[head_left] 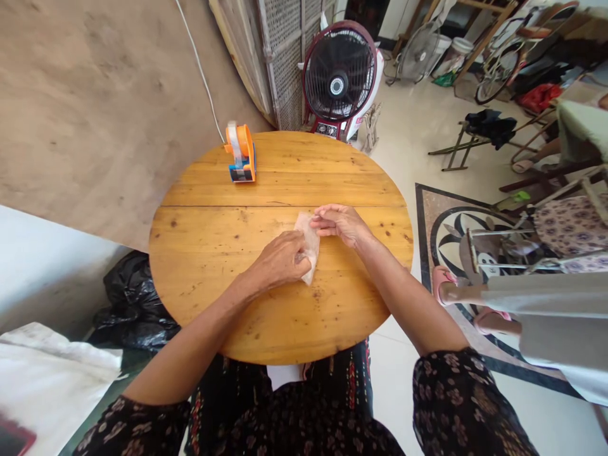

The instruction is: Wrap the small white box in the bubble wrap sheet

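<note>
A small, flat, whitish see-through packet [311,240], which looks like folded bubble wrap, lies slanted on the round wooden table [199,234]. My left hand [285,258] is closed at its left side, with curled fingers and the thumb pressed on its lower part. At the packet's upper right edge is my right hand [341,225], palm turned inward and fingers stretched out, the tips touching or almost touching it. Whatever may be inside the packet cannot be made out. An orange and blue tape dispenser [241,154] with a roll of clear tape stands near the table's far left edge.
Beyond the table stands a dark red fan [339,85]. A black plastic bag [137,297] sits at the left by the wall. To the right, another person in pink slippers [444,282] is near a metal-framed chair with a patterned seat [570,221].
</note>
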A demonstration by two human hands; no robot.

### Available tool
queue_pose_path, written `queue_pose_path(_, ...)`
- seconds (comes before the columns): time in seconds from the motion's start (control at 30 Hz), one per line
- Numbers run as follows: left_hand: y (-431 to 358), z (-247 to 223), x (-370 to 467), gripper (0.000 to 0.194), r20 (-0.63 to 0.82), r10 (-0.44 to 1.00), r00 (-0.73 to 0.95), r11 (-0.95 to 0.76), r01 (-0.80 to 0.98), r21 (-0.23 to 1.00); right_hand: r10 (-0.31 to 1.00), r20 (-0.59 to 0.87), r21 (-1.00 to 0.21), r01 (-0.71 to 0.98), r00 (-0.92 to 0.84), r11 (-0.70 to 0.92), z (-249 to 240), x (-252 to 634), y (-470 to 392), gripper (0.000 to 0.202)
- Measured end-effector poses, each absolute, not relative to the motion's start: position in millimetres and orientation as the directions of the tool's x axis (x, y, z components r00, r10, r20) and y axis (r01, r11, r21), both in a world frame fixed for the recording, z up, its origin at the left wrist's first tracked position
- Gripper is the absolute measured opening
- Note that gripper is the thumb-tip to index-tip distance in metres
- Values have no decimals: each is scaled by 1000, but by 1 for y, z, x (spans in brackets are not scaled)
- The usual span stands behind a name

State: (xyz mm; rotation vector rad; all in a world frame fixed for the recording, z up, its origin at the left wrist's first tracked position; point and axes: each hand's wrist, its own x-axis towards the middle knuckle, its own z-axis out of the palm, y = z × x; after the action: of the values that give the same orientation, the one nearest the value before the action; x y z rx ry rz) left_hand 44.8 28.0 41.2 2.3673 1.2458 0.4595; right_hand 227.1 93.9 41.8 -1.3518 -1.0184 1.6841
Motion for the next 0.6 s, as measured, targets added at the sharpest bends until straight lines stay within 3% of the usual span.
queue_pose_path(0.3,23,37,44,13,122,848,516,-506,720,475,889,-405,-914,123,-214,-387,41,222,94,13)
queue_pose_path(0.6,31,38,42,16,120,773,623,-599,654,462,891,-362,-930,176,-273,-323,42,224,91,13)
